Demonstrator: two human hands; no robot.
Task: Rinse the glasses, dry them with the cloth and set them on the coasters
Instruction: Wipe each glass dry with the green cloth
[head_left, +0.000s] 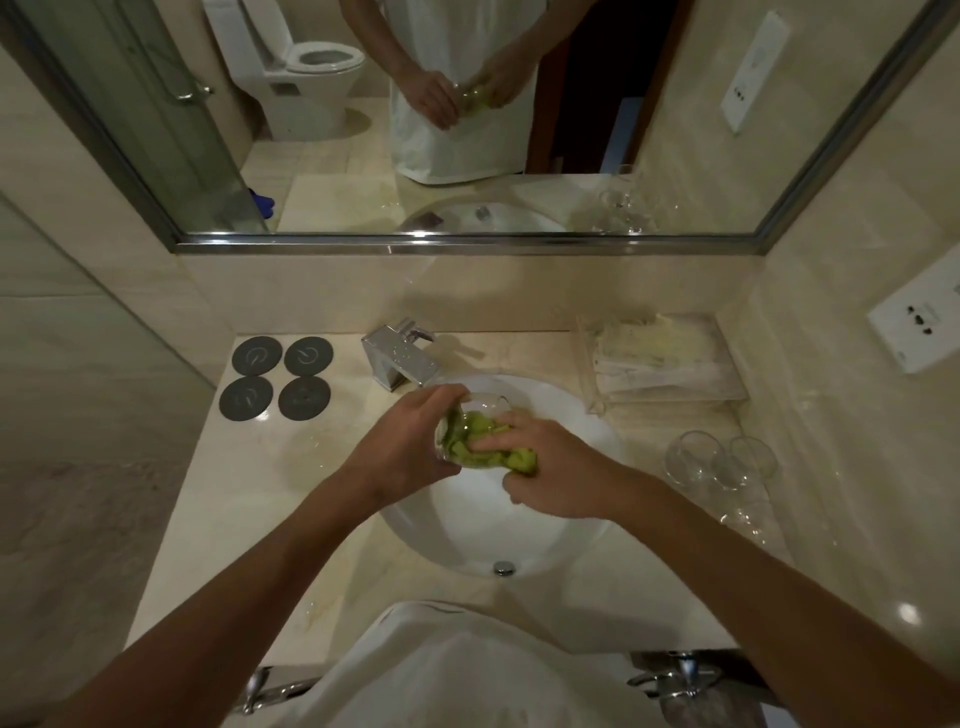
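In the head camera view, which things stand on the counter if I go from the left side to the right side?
Four dark coasters → chrome faucet → glass held over the white sink with the green cloth pushed inside → clear tray → waiting glasses.

Clear glass (480, 410) holds soft green cloth (493, 452). The basin (545, 530) is glossy white ceramic, the tap (402, 358) polished metal. Far-left coasters (280, 376) look matt grey.

I see dim, warm light, glare spots on the countertop (906, 613), soft overall blur, wide-angle bending at edges
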